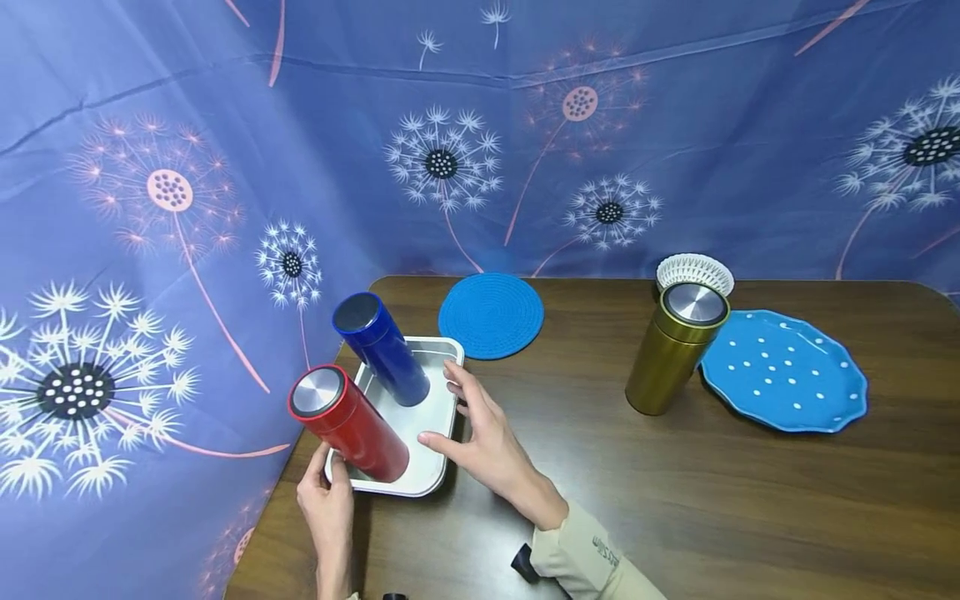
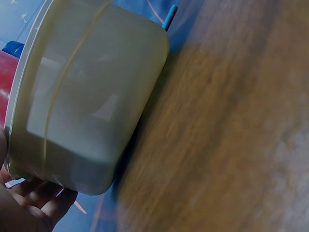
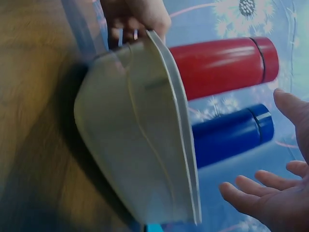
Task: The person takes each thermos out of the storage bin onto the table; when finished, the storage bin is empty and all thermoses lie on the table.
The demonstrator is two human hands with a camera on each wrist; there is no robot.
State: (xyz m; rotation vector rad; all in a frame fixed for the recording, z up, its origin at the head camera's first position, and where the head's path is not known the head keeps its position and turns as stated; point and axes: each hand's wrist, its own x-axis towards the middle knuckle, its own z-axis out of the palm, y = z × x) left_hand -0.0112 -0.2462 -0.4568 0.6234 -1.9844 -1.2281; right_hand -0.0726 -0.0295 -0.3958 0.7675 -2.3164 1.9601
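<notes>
A deep white rectangular tray (image 1: 427, 488) stands on the table at the left. Inside it, a red thermos (image 1: 360, 433) with a silver lid top is upright at the near end, and a blue thermos (image 1: 390, 358) with a dark lid top is upright behind it. My left hand (image 1: 327, 500) pinches the tray's rim at the near left corner; in the left wrist view its fingers (image 2: 55, 205) curl under that rim. Over the tray's right side hovers my right hand (image 1: 487, 442), thumb and fingers spread, holding nothing. The right wrist view shows it apart from both thermoses.
A gold thermos (image 1: 667, 358) stands upright right of centre. Behind it sits a white ribbed bowl (image 1: 693, 265); to its right lies a blue dotted plate (image 1: 787, 375). A round blue placemat (image 1: 491, 315) lies at the back edge, and a patterned blue curtain (image 1: 360, 150) hangs behind and left.
</notes>
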